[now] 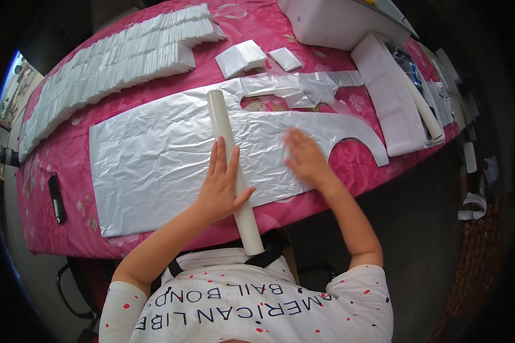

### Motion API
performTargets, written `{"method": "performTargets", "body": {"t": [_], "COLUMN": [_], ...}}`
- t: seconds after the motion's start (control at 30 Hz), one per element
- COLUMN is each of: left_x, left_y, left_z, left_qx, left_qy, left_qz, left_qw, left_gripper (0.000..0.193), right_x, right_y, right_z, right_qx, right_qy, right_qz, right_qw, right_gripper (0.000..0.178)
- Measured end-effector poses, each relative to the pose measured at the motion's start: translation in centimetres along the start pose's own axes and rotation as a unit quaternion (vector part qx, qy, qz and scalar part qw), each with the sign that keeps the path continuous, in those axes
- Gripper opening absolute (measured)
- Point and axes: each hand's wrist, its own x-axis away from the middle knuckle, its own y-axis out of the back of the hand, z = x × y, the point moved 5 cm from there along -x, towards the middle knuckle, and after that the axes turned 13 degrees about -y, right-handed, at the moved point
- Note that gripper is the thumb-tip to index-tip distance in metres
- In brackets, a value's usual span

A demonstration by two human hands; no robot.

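Observation:
A thin, shiny white plastic apron [149,160] lies spread and creased on the table, its neck loop and curved cut-outs toward the right. Across its middle rests a long off-white tube [246,220], its near end reaching past the table edge toward my body. My left hand [223,177] presses on the tube with fingers spread, the thumb over its right side. To the right of it, my right hand [303,155] is over the apron's bib part, fingers stretched out and slightly smeared by motion. Nothing shows in that hand; whether it touches the plastic I cannot tell.
Long rows of folded white packets [114,63] fill the far left of the pink flowered tablecloth [46,223]. Small folded packets [240,58] lie beyond the apron. White foam boxes [377,91] stand at the right. A dark slim object [56,198] lies at the left.

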Motion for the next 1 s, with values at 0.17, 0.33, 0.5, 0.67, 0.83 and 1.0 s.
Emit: {"method": "performTargets", "body": {"t": [0.17, 0.33, 0.5, 0.67, 0.83, 1.0], "left_x": [-1.2, -1.6, -1.9, -2.1, -1.8, -0.4], "left_y": [-0.7, -1.1, -1.3, -1.6, -0.1, 0.0], "left_z": [-0.8, -1.3, -1.6, -1.6, -2.6, -1.1], "left_qx": [-0.013, -0.038, -0.053, -0.037, 0.203, 0.557], "left_qy": [0.016, 0.013, 0.019, 0.027, 0.029, 0.270], "left_qz": [0.022, 0.020, 0.022, 0.025, -0.076, 0.025], "left_qw": [1.000, 0.999, 0.998, 0.999, 0.976, 0.785], "left_gripper": [0.079, 0.078, 0.075, 0.072, 0.062, 0.036], "right_x": [3.3, 8.3, 8.5, 7.4, 4.1, 3.5], "right_y": [5.3, 7.7, 8.6, 10.0, 7.2, 3.4], "right_z": [-13.5, -20.4, -18.5, -12.1, 1.6, 14.4], "right_qx": [0.053, 0.098, 0.117, 0.046, -0.253, -0.293], "right_qy": [-0.225, -0.322, -0.328, -0.329, -0.287, -0.027], "right_qz": [-0.105, -0.200, -0.254, -0.287, -0.144, 0.000], "right_qw": [0.967, 0.920, 0.902, 0.898, 0.913, 0.956], "right_gripper": [0.039, 0.033, 0.021, 0.012, 0.008, 0.018]}}
